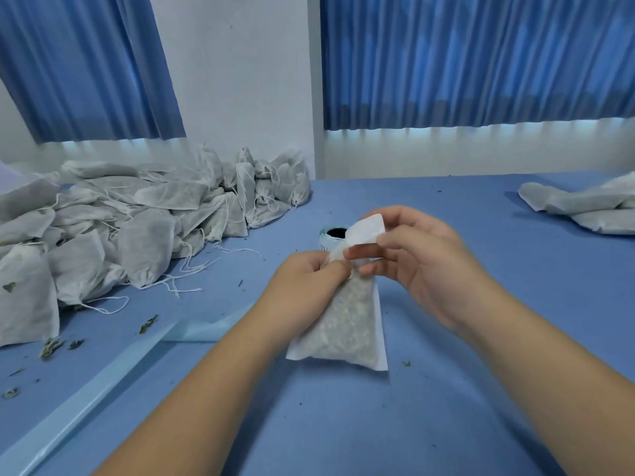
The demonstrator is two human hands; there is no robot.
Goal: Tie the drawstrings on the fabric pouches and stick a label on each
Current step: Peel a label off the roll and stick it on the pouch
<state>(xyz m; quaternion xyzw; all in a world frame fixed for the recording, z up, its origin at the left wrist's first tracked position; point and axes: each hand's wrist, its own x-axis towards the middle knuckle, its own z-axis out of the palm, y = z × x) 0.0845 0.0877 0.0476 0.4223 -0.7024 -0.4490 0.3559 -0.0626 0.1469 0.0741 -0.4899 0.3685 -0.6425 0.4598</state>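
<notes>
A: Where is the pouch just now?
B: The white fabric pouch (pixel 343 324), stuffed with pale dried herbs, is held over the middle of the blue table (pixel 378 424). Its long axis runs from the gathered neck, up at the hands, down toward the person, with the flat bottom edge lowest. Whether that edge touches the table I cannot tell.
A: And the 2 hands?
B: The left hand (pixel 305 286) has its fingers curled round the neck. The right hand (pixel 422 259) pinches a white rectangular paper label (pixel 367 230) between thumb and fingertips, just above the neck, and its other fingers are loosely curled.
A: So which way must the label go?
B: Down and toward the person, I judge, onto the broad face below the left hand. The right hand is nearer to that face and nothing lies between.
A: Is the drawstring tied?
B: The hands hide it.
A: What else is about?
B: A white label roll (pixel 328 239) stands just behind the hands. A big heap of filled white pouches (pixel 137 218) lies at far left and 1 smaller stack of pouches (pixel 584 207) at far right. A pale blue backing strip (pixel 103 369) trails to the lower left among green leaf crumbs (pixel 148 323)
</notes>
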